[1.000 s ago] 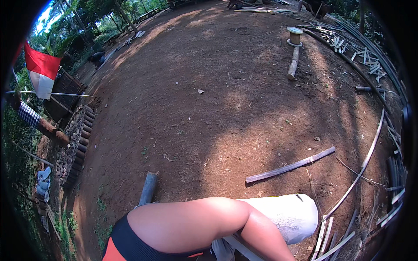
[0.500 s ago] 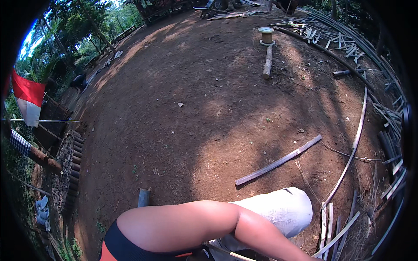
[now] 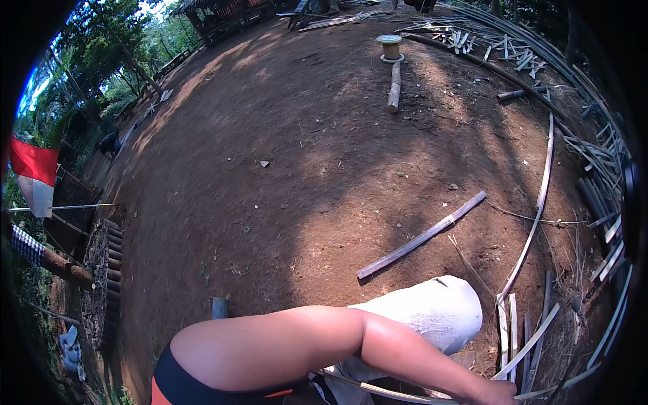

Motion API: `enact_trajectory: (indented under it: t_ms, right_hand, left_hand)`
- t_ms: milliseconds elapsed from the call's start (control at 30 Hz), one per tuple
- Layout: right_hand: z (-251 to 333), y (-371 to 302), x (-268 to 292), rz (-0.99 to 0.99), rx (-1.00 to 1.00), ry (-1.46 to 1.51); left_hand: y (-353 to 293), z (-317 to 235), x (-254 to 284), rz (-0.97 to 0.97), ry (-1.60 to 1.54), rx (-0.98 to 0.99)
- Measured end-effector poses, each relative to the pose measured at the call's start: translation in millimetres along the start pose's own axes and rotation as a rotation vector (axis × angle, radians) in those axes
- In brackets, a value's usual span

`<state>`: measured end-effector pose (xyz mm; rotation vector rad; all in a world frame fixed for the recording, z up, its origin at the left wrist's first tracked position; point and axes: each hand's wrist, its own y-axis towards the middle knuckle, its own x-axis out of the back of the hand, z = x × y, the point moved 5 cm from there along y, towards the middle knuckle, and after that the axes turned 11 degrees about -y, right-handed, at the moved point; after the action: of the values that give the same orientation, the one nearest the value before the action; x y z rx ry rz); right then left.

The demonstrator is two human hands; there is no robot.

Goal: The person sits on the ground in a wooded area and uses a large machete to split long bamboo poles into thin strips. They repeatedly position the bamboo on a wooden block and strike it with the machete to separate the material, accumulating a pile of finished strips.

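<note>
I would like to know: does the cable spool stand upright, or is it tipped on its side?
Upright. The cable spool shows its round top facing upward, with its core and lower flange beneath.

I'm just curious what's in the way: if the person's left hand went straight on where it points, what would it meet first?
Probably the pale strip just beyond the left hand, which may be touching it. Depth is hard to judge, and the line soon leaves the picture's lower edge.

The left hand (image 3: 496, 392) has come into view, farther right. A pale strip (image 3: 386, 391) (long, curved) now shows beyond it.
</note>
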<state>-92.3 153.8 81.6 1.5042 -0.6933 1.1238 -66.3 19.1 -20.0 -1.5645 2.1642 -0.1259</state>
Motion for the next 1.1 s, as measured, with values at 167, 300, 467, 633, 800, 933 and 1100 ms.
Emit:
enact_trajectory:
  t_ms: [167,300,467,633,800,933,1100]
  right_hand:
    - [2,-25,-33,0.253,0.029,-0.01]
    - [-4,-44,-46,0.199,0.125,0.058]
    - [-2,-53,-64,0.204,0.132,0.103]
    - [-29,-22,-76,0.091,-0.057,0.094]
    - [-43,-13,-88,0.183,-0.082,-0.08]
    - [-33,-29,-81,0.115,0.092,0.024]
    - [-93,-6,-93,0.203,-0.287,-0.114]
  left_hand:
    - [42,27,-16,-0.107,0.229,-0.28]
    - [-8,-3,-6,-0.084,0.164,-0.295]
    - [13,26,-15,-0.094,0.36,-0.515]
    - [-23,8,-1,-0.112,0.285,-0.265]
    - [-8,18,3,-0.145,0.373,-0.167]
    - [-2,24,-5,-0.114,0.399,-0.346]
    - [-10,11,-3,-0.058,0.331,-0.078]
